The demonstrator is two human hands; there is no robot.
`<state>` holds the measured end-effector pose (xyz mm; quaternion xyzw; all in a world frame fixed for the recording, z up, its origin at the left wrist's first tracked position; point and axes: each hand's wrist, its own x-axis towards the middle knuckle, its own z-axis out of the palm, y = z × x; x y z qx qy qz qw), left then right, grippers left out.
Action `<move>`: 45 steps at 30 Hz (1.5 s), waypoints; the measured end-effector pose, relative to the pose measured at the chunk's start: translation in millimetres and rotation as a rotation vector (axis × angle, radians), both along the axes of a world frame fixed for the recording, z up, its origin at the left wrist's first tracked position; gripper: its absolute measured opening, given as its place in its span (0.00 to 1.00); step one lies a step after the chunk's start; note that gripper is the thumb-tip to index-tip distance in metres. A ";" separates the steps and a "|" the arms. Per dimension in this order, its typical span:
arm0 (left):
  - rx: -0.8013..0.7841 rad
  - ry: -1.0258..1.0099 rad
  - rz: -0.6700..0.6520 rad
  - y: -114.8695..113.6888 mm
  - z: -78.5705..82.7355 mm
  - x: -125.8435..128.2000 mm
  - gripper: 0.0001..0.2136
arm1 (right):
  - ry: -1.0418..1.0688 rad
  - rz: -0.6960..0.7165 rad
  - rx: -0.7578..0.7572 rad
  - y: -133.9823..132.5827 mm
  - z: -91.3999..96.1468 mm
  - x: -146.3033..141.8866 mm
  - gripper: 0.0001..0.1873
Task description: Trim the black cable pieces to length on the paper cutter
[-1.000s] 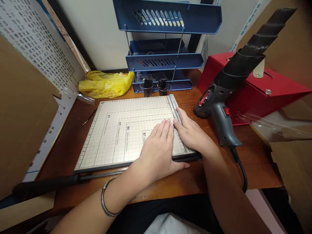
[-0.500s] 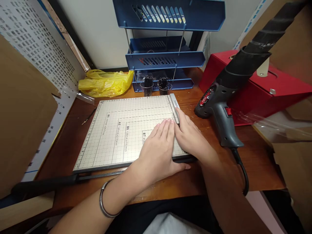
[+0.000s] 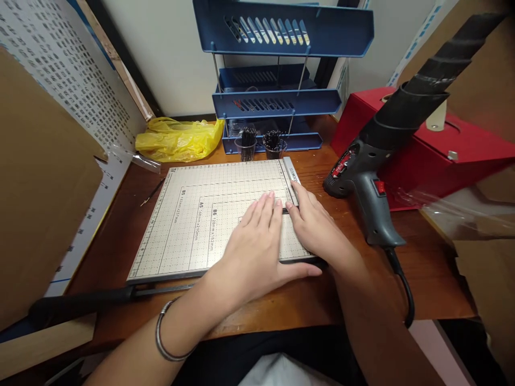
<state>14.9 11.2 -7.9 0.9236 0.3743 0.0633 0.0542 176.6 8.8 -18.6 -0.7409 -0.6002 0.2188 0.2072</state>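
Note:
A cream paper cutter [image 3: 189, 214] with printed grid lines and paper sizes lies on the wooden desk. My left hand [image 3: 255, 241] rests on its board, palm down, fingers stretched and thumb spread toward the near edge. Against the metal guide [image 3: 290, 170] at the right side, my right hand [image 3: 317, 225] is curled on its edge, thumb near the left fingertips. A small dark piece [image 3: 285, 210] shows between the left fingers and the right thumb; most of it is hidden, and its kind cannot be made out. Along the near side the cutter's blade arm [image 3: 161, 290] is lowered.
Two clear cups of thin black wires [image 3: 272, 142] stand behind the cutter, before a blue tiered tray [image 3: 277, 102]. A yellow plastic bag [image 3: 181, 140] lies back left. At right are a heat gun [image 3: 374, 182] and a red box [image 3: 462, 139]. Cardboard [image 3: 44, 187] borders the left.
My left hand has slid slightly left and its thumb has spread, uncovering the small dark piece beside the right thumb. The right hand keeps its place at the guide. The view has shifted slightly.

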 end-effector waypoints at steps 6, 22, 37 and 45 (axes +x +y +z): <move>0.016 0.204 0.174 17.0 15.6 -24.1 0.54 | -0.003 -0.007 -0.011 -0.4 1.3 -0.8 0.31; 0.112 0.185 0.069 5.7 1.5 -16.9 0.52 | 0.008 0.001 -0.006 0.1 2.6 -1.1 0.31; 0.124 0.128 0.088 1.6 3.2 -12.3 0.51 | 0.016 0.003 0.014 0.5 -1.6 0.7 0.30; 0.134 0.059 -0.036 -8.2 -4.8 -3.8 0.49 | 0.004 0.015 0.029 1.2 -4.2 2.2 0.30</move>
